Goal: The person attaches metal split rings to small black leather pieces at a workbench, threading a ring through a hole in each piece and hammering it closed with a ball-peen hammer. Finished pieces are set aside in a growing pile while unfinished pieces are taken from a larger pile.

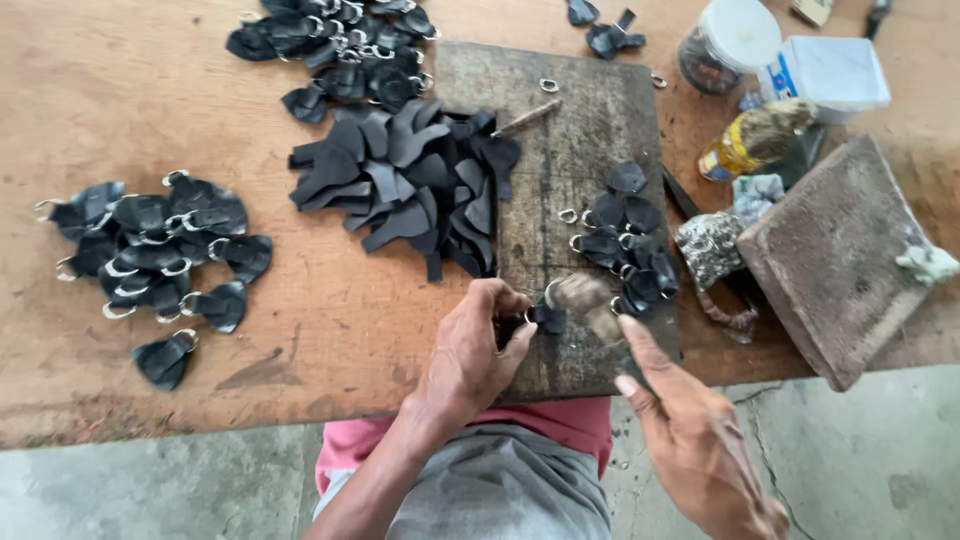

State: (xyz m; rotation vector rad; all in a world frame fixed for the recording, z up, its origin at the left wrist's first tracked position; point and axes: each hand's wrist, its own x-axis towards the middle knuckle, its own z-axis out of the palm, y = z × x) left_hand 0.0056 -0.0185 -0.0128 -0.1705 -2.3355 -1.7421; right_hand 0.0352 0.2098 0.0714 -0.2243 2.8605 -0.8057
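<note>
My left hand (470, 355) pinches a small black leather piece (547, 318) with a metal ring, pressing it down on the near end of a dark wooden board (580, 110). To the right, my right hand (690, 440) grips a handle. Its blurred hammer head (582, 293) hangs just above the held piece. Beside it on the board lies a small heap of ringed black pieces (630, 250).
A pile of plain black cut pieces (410, 185) lies left of the board. Ringed pieces are heaped at the far left (150, 250) and at the top (340, 45). A metal punch (527, 118), a jar (728, 42), a white box (828, 70), a bottle (755, 140) and a wooden block (835, 255) stand at the right.
</note>
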